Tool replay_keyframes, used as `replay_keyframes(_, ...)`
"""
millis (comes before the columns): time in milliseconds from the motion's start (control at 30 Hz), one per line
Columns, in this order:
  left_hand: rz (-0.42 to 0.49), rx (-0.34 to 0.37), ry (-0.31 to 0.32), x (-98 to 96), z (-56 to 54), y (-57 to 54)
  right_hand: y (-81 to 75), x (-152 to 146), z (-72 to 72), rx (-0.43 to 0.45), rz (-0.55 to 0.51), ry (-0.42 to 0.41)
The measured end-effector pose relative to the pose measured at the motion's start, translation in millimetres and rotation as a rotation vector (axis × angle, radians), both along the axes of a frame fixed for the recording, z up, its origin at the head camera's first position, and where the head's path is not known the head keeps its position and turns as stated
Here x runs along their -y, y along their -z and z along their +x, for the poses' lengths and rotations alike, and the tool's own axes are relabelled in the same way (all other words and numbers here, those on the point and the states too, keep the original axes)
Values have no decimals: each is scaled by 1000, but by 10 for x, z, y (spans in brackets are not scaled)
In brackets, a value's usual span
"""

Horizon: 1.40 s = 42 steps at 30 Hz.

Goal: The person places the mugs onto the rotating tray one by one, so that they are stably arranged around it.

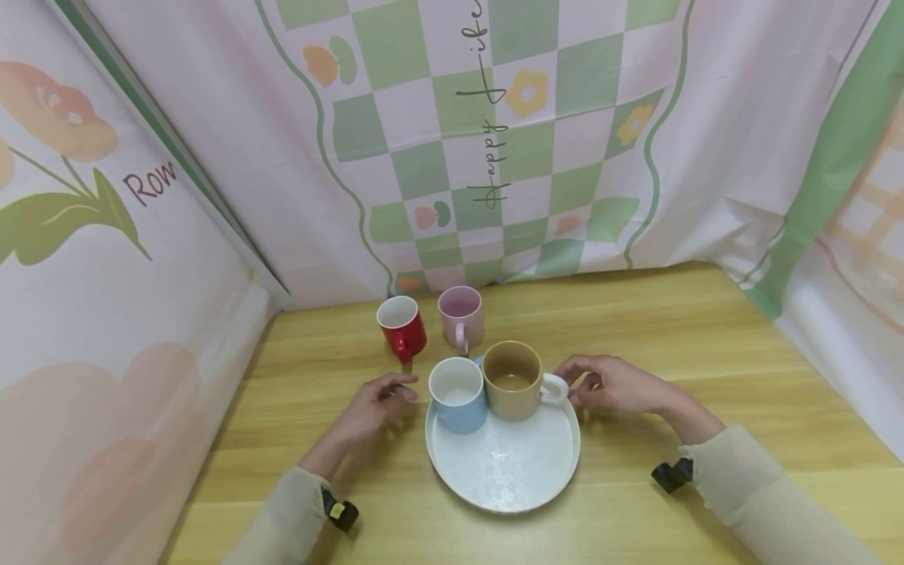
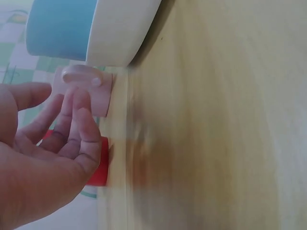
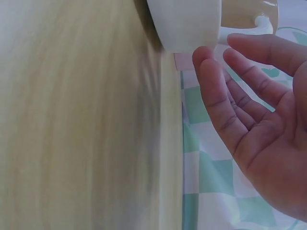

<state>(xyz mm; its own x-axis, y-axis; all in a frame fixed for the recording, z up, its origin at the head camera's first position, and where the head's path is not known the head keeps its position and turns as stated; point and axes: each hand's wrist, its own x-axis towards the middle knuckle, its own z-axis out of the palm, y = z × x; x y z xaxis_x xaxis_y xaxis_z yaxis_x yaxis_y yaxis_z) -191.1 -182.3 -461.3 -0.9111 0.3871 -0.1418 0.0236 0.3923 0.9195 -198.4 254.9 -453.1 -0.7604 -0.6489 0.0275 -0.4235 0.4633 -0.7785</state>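
Observation:
On a round white tray (image 1: 503,471) stand a light blue mug (image 1: 462,414) with a white inside and a larger tan mug (image 1: 510,399), side by side near the far rim. The tan mug's white handle (image 1: 556,388) points right. My right hand (image 1: 613,383) is beside that handle, fingers loosely bent and holding nothing; in the right wrist view, thumb and fingertips come right up to the handle and tray rim. To the left of the tray, my left hand (image 1: 374,408) hovers with relaxed, slightly curved fingers and an empty palm, close to the blue mug.
Behind the tray, a red mug (image 1: 406,336) and a pink mug (image 1: 468,329) stand on the wooden table (image 1: 339,502), handles toward me. A checked curtain (image 1: 494,157) hangs along the table's back edge; a printed cloth wall (image 1: 127,353) runs down the left.

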Motion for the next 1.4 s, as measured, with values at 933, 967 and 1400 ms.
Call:
replay_keyframes(933,22,41,-379,3,-284,-137,43,-11,40,24,33,-18)
replay_keyframes(967,25,37,-383,2,-298,-132,45,-14,41,31,36,-16)
replay_keyframes(1400,72,68,-405,7,-430,-118,39,-29,77,114,-4,-14)
